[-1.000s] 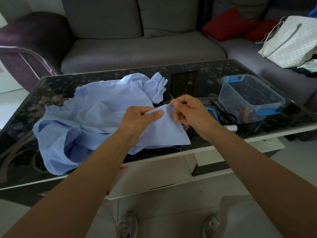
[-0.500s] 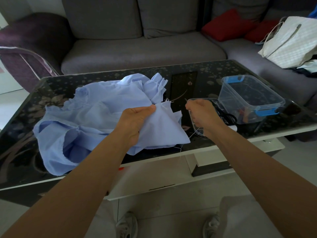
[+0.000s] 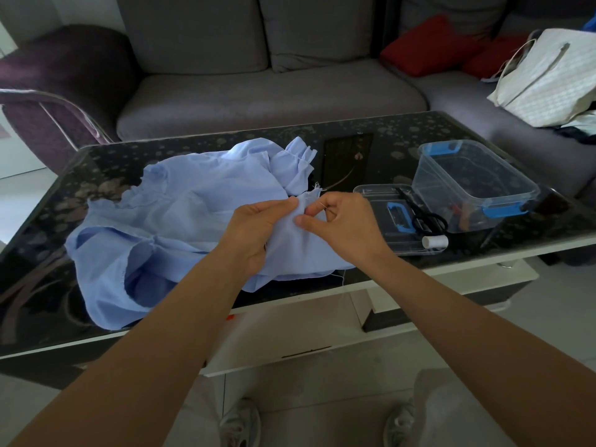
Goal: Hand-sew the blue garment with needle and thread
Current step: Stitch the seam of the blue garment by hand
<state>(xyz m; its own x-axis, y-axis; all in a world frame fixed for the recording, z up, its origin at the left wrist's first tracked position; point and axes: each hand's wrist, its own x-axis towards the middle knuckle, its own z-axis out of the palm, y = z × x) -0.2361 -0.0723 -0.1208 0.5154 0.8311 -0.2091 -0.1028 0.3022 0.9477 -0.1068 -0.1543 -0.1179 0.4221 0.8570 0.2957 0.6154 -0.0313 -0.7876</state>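
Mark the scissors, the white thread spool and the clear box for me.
scissors [image 3: 415, 210], head view, at the blade pivot.
white thread spool [image 3: 434, 242], head view, middle of its side.
clear box [image 3: 503, 210], head view, on its near blue latch.

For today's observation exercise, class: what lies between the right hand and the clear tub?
A flat clear lid carrying black scissors and a white thread spool, seen in the head view.

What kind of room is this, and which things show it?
Probably a home living room: a grey sofa with red cushions stands behind a low glass-topped coffee table, where the blue garment lies.
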